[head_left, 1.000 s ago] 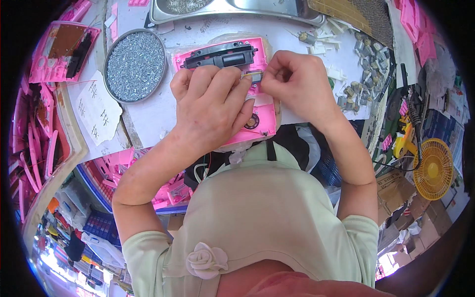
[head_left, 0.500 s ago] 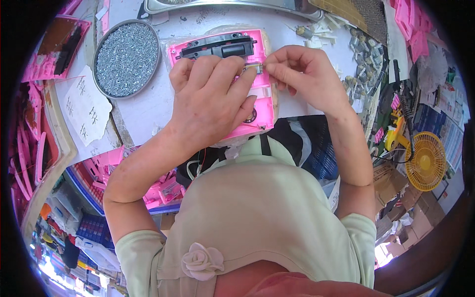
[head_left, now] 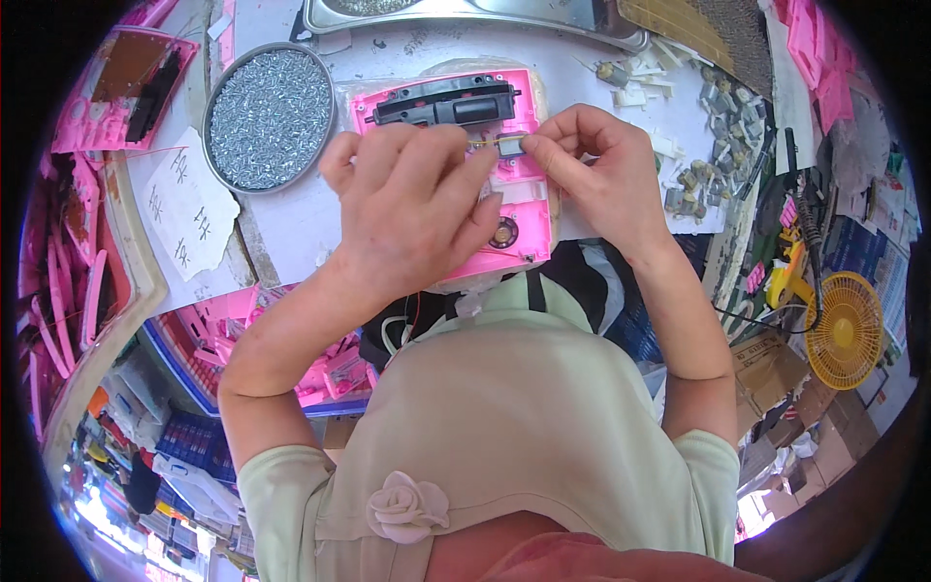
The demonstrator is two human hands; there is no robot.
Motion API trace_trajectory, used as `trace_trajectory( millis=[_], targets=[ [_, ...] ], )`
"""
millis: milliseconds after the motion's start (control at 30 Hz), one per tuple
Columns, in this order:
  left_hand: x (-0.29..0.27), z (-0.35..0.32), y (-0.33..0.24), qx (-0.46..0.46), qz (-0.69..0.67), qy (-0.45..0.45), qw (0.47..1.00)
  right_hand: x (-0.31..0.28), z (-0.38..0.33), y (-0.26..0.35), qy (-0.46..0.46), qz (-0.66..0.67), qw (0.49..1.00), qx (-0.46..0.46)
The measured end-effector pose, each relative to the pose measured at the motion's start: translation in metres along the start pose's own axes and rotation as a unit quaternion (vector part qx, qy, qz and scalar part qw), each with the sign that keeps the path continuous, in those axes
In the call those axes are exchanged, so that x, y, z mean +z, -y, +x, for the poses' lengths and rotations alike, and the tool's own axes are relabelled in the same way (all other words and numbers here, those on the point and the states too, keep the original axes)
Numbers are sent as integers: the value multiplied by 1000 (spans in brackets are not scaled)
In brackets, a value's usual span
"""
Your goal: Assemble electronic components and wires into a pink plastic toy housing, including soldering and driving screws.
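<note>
A pink plastic housing (head_left: pixel 536 97) lies on the worktable in front of me. A long black part (head_left: pixel 446 100) is set along its far edge, and a round speaker-like part (head_left: pixel 503 232) sits nearer to me. My left hand (head_left: pixel 412 199) rests over the housing's left half, hiding much of it; its fingers are bent, and whatever the index fingertip and thumb hold is hidden. At the housing's right edge, the thumb and forefinger of my right hand (head_left: pixel 606 170) pinch the end of a thin yellow wire (head_left: pixel 493 142). This wire crosses a small metal motor (head_left: pixel 510 148) seated in the housing.
A round metal dish of screws (head_left: pixel 270 118) stands left, beside a torn paper with handwriting (head_left: pixel 192 209). Several small motors (head_left: pixel 722 126) and white plastic pieces (head_left: pixel 662 145) lie right. A metal tray (head_left: pixel 485 14) is at the back. A yellow fan (head_left: pixel 844 330) stands far right.
The whole view has shifted slightly, so everything sits a little farther right and lower. Between my fingertips more of the small motor and the yellow wire shows. Both hands stay at the housing.
</note>
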State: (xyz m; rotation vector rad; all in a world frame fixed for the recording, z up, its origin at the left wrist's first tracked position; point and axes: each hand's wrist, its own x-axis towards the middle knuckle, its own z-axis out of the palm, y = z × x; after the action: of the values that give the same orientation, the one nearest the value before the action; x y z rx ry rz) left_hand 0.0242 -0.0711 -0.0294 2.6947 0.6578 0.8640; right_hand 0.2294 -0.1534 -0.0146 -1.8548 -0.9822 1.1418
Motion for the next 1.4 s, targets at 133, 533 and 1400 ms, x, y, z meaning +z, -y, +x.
trace_trajectory(
  millis=[133,533,1400],
  targets=[
    [-7,0,21,-43,9,-38,998,1,2,-6,-1,12,1000,-25],
    [-24,7,32,-53,23,17,998,3,1,-9,6,29,999,-43],
    [-12,12,-13,33,27,154,987,-549,260,-154,-255,-675,692,-15]
  ],
)
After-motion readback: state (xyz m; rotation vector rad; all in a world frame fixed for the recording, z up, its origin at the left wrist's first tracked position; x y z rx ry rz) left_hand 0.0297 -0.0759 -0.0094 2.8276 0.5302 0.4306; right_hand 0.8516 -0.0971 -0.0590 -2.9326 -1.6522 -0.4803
